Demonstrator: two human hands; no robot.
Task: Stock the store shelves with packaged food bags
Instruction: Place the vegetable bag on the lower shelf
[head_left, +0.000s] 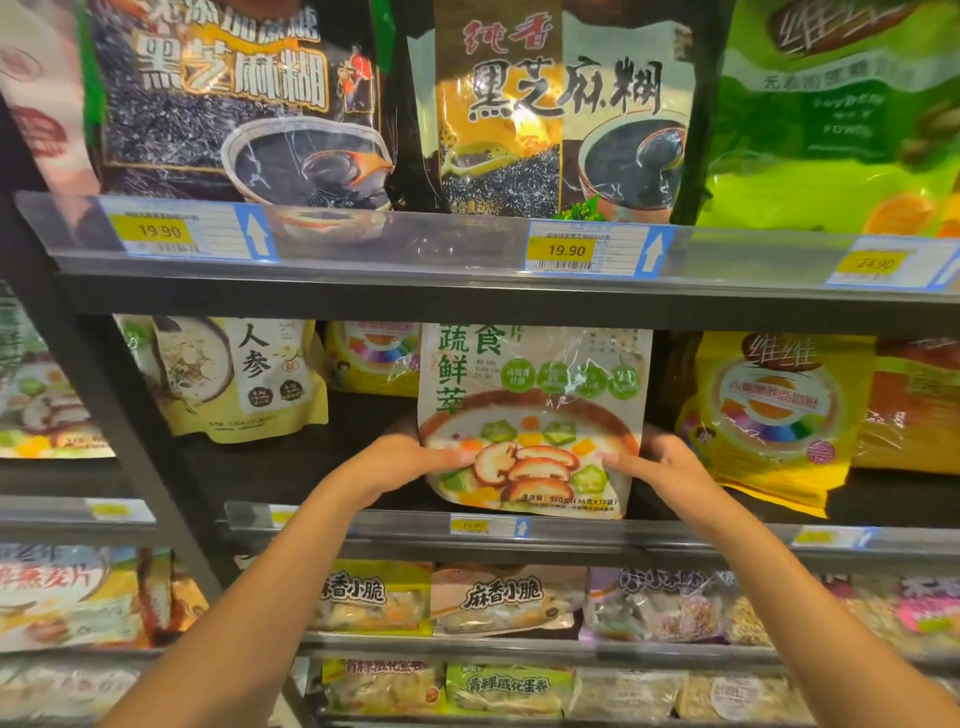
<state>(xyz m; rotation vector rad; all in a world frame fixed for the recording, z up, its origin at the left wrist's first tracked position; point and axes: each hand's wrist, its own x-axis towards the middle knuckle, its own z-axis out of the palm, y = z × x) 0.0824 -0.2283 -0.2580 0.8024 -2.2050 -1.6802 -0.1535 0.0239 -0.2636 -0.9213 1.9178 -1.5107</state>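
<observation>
A white food bag (535, 395) printed with green characters and a bowl of mushrooms and vegetables stands upright on the middle shelf (337, 525). My left hand (410, 457) grips its lower left edge, thumb on the front. My right hand (654, 462) grips its lower right edge the same way. The bag's bottom rests just behind the shelf's price rail. Its top reaches the underside of the shelf above.
A cream ginseng bag (244, 379) stands left on the same shelf, yellow bags (774, 415) right, another yellow bag (374, 356) behind. Black sesame bags (244, 98) and a green bag (841, 114) fill the upper shelf. Snack packs (506, 597) line the lower shelves. A dark upright post (135, 447) is at left.
</observation>
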